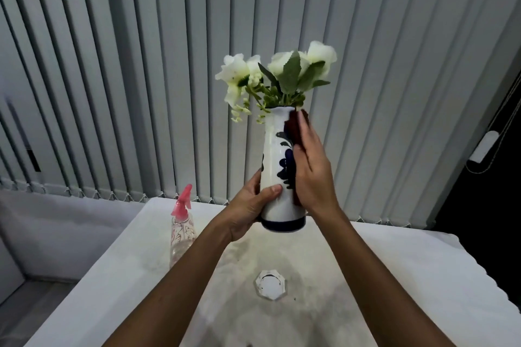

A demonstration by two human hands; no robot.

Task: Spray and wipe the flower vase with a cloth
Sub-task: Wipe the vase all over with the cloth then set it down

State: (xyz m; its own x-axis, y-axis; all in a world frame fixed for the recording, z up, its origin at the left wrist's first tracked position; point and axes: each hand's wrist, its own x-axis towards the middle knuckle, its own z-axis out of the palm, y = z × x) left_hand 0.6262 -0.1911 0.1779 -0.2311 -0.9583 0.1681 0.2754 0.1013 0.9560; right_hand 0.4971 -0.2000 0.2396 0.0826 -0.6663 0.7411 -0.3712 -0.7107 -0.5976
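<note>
A tall white vase (275,166) with dark blue flower patterns and a blue base band is held up above the table. White flowers (282,73) with green leaves stick out of its top. My left hand (251,205) grips the vase near its base. My right hand (310,172) presses a dark red cloth (294,127) flat against the vase's right side; most of the cloth is hidden under the palm. A clear spray bottle (181,231) with a pink trigger head stands on the table to the left, apart from both hands.
A white cloth-covered table (394,276) lies below. A small clear octagonal glass dish (270,284) sits on it under the vase. Grey vertical blinds (141,65) fill the background. A grey ledge or sofa runs along the left.
</note>
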